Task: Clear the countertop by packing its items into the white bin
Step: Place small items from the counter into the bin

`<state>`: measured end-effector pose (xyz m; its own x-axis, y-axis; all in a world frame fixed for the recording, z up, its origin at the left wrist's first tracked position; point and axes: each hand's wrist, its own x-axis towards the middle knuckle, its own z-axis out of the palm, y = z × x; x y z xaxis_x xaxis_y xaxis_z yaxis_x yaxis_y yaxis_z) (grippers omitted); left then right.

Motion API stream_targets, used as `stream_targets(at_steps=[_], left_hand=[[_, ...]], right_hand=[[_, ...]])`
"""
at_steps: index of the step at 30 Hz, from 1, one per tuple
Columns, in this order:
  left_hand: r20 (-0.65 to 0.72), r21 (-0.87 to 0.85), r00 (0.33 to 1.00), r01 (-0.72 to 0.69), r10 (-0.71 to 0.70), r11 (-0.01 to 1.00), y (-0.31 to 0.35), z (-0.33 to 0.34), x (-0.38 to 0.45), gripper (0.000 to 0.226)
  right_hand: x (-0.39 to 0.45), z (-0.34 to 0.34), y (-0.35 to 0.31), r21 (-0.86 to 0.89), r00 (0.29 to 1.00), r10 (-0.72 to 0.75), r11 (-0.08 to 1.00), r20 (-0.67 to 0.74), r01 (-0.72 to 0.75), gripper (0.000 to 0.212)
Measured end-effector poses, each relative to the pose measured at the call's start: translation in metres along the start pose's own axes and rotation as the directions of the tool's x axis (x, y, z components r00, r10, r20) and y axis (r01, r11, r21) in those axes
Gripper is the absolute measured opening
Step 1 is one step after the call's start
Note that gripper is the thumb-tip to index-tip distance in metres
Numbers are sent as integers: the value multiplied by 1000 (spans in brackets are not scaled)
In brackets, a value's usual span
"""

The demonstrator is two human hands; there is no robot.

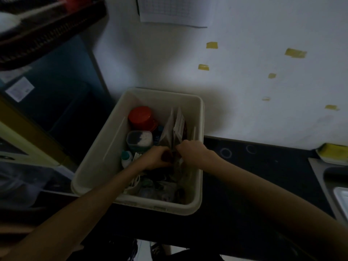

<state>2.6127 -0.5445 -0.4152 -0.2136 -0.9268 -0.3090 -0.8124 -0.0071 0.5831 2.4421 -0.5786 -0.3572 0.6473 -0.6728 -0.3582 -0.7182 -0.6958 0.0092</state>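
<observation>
two hands (158, 157) inside white bin (98, 159)

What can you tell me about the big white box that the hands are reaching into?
The white bin is a deep, open-topped rectangular tub that looks like smooth plastic, with rounded corners and a thick rolled rim. It stands upright on the dark countertop, its far edge by the white wall. It is quite full: a red-lidded jar, a clear tub, a small white bottle and upright paper packets. The left hand and right hand are both inside, among the packets.
</observation>
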Motion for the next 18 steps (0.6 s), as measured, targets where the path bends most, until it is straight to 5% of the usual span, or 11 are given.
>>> stream_targets(at_steps=[10, 14, 18], left_hand=[[-24, 51, 1000, -7, 8, 999, 4, -12, -8, 34], [-188, 31, 980, -59, 64, 998, 24, -27, -25, 29], [-403, -179, 914, -118, 37, 977, 64, -32, -51, 20]], right_hand=[[1, 1, 7, 30, 999, -43, 999, -32, 44, 26], [-13, -12, 26, 334, 983, -34, 938, -182, 94, 30], [-67, -8, 41, 732, 861, 249, 654, -443, 188, 13]])
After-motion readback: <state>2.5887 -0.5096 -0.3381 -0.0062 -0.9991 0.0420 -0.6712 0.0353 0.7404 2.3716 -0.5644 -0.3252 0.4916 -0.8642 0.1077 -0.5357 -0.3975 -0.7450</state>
